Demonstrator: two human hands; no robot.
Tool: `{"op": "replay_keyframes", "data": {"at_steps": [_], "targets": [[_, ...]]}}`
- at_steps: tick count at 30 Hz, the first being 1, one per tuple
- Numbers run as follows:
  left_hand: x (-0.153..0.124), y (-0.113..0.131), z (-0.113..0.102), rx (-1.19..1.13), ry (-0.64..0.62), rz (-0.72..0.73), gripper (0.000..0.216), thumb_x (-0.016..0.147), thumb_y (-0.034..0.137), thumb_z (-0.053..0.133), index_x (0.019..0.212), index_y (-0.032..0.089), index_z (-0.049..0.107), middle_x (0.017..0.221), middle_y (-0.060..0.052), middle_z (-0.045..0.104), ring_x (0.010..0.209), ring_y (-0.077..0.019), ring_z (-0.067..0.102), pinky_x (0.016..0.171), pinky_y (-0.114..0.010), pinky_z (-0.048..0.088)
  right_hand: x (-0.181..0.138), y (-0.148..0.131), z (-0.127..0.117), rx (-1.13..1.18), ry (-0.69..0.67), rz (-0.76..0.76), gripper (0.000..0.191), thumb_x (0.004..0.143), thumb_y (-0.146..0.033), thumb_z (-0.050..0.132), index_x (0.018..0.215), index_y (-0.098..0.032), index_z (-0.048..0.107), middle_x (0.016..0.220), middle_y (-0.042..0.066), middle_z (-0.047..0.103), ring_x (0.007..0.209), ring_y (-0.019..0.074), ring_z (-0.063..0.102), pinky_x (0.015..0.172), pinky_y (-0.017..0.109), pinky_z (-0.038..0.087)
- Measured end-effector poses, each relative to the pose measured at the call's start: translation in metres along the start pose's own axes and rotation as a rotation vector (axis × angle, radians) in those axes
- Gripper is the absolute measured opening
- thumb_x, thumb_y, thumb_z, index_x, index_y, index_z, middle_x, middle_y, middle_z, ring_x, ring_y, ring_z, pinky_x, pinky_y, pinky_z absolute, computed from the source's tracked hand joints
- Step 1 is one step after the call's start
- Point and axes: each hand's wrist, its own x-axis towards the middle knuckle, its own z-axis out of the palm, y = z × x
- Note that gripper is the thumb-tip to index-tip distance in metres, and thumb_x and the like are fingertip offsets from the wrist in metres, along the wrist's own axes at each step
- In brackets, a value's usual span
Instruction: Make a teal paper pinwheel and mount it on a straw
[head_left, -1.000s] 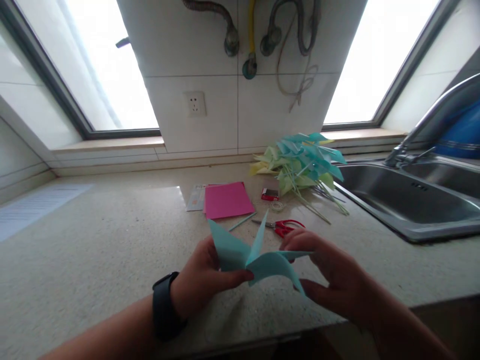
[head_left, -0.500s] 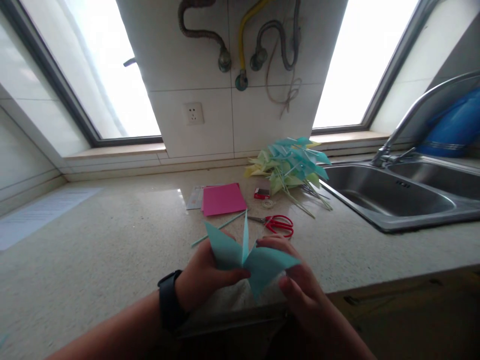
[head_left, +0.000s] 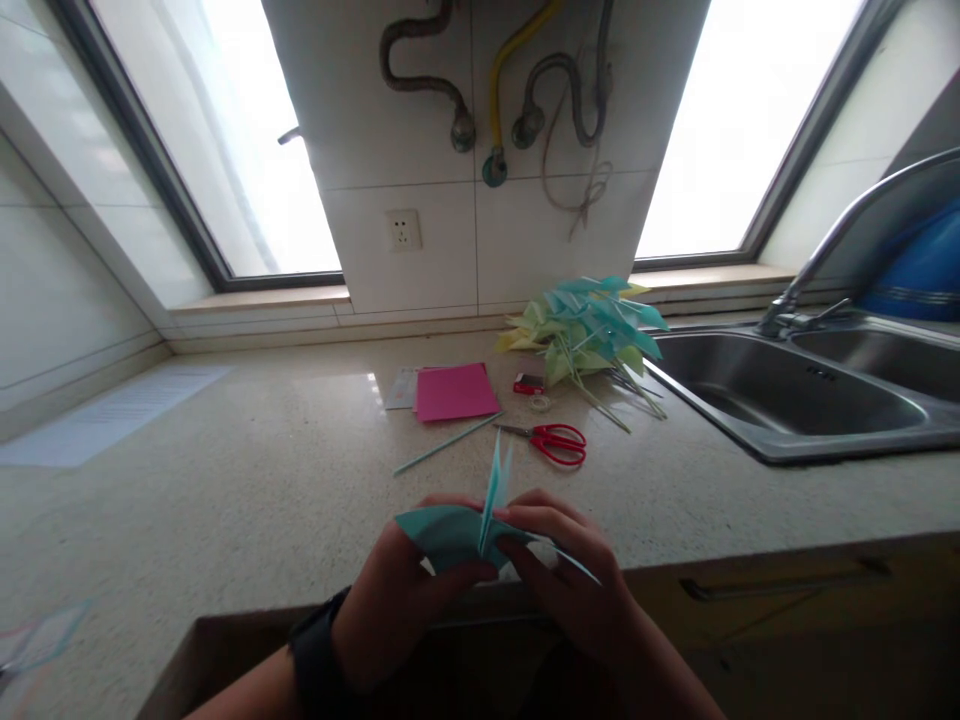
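Note:
A light blue paper sheet [head_left: 450, 532], cut and partly folded with one flap standing upright, is held over the counter's front edge. My left hand [head_left: 397, 600], a dark watch on its wrist, pinches the paper's left part with thumb on top. Closed on the paper's right part, near the upright flap, is my right hand [head_left: 570, 580]. Both hands meet at the paper's centre.
On the speckled counter [head_left: 262, 480] lie a thin green stick [head_left: 448, 444], red scissors [head_left: 555, 441], pink paper [head_left: 455, 391], a small red box [head_left: 529, 383] and a pile of blue and yellow paper pinwheels [head_left: 589, 328]. A steel sink [head_left: 795, 395] with tap sits right.
Both hands drew the blue paper back toward me, over the counter edge. The right flap was folded in toward the centre, so the paper looks narrower. The view shifted back.

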Motion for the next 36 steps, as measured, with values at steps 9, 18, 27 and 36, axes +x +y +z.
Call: {"op": "replay_keyframes", "data": {"at_steps": [9, 18, 27, 36], "targets": [[-0.014, -0.004, -0.001, 0.161, 0.076, 0.104, 0.044, 0.079, 0.015, 0.082, 0.113, 0.037, 0.065, 0.099, 0.007, 0.075, 0.086, -0.0149, 0.071, 0.08, -0.026, 0.058, -0.007, 0.001, 0.01, 0.053, -0.023, -0.03, 0.05, 0.09, -0.006, 0.066, 0.131, -0.033, 0.063, 0.123, 0.006, 0.068, 0.108, 0.0183, 0.07, 0.092, 0.031, 0.058], [-0.013, -0.013, -0.003, 0.169, 0.024, 0.201, 0.041, 0.084, 0.014, 0.077, 0.117, 0.035, 0.065, 0.102, 0.002, 0.073, 0.086, -0.0168, 0.071, 0.077, -0.029, 0.058, -0.006, -0.006, 0.008, 0.032, -0.023, -0.014, 0.051, 0.089, -0.004, 0.065, 0.131, -0.034, 0.064, 0.123, 0.006, 0.069, 0.106, 0.019, 0.071, 0.089, 0.031, 0.06], [-0.013, -0.012, -0.005, 0.125, -0.031, 0.206, 0.041, 0.085, 0.01, 0.075, 0.117, 0.035, 0.065, 0.101, 0.001, 0.072, 0.086, -0.0161, 0.07, 0.078, -0.029, 0.056, -0.01, 0.001, 0.008, 0.03, -0.039, -0.002, 0.048, 0.092, -0.006, 0.062, 0.131, -0.034, 0.063, 0.125, 0.006, 0.068, 0.108, 0.0181, 0.07, 0.091, 0.032, 0.059], [-0.001, -0.004, -0.005, -0.032, -0.059, 0.011, 0.004, 0.085, 0.023, 0.077, 0.088, 0.023, 0.075, 0.083, -0.001, 0.073, 0.076, -0.0168, 0.067, 0.071, -0.028, 0.055, -0.011, 0.004, 0.01, 0.047, 0.147, 0.173, 0.027, 0.092, -0.016, 0.066, 0.118, -0.026, 0.068, 0.101, 0.006, 0.073, 0.09, 0.018, 0.07, 0.079, 0.03, 0.06]]}}
